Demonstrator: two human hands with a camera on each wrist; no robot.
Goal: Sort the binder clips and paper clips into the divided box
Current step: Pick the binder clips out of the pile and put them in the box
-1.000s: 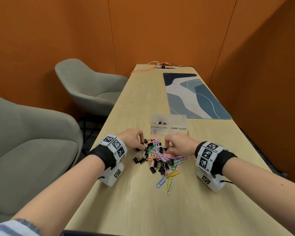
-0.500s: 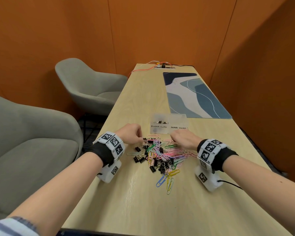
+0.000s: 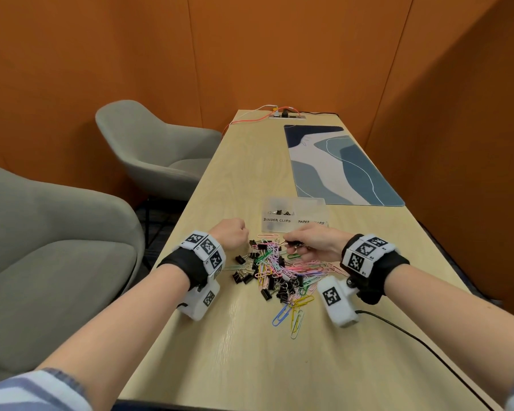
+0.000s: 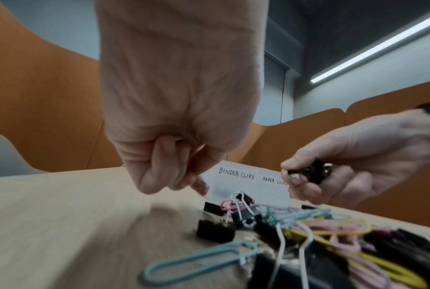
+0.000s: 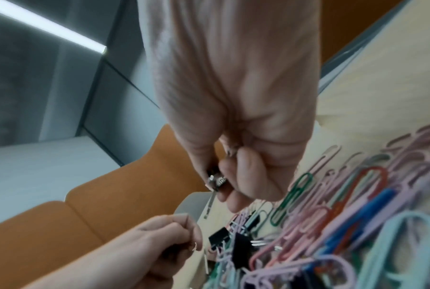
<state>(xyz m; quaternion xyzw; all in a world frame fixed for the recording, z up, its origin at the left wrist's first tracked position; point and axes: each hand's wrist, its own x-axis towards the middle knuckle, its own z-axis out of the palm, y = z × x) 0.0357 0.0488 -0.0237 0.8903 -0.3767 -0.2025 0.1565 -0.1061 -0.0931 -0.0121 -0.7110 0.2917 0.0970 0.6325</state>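
A mixed pile of black binder clips and coloured paper clips (image 3: 279, 271) lies on the wooden table, just in front of the clear divided box (image 3: 294, 200). Its left half, labelled BINDER CLIPS, has a few binder clips inside; the right half is labelled PAPER CLIPS. My right hand (image 3: 291, 246) hovers over the pile's far edge and pinches black binder clips (image 4: 312, 174), also seen in the right wrist view (image 5: 217, 179). My left hand (image 3: 232, 237) is a curled fist at the pile's far left corner (image 4: 174, 176); nothing shows inside it.
A blue patterned desk mat (image 3: 339, 164) lies beyond the box at the right. A power strip with orange cables (image 3: 285, 115) sits at the table's far end. Two grey armchairs (image 3: 161, 152) (image 3: 42, 247) stand along the left edge. A black cable (image 3: 413, 336) trails from my right wrist.
Both hands were down in the pile. My right hand has risen and turned sideways with binder clips pinched in it; my left hand has pulled back to the pile's far left corner.
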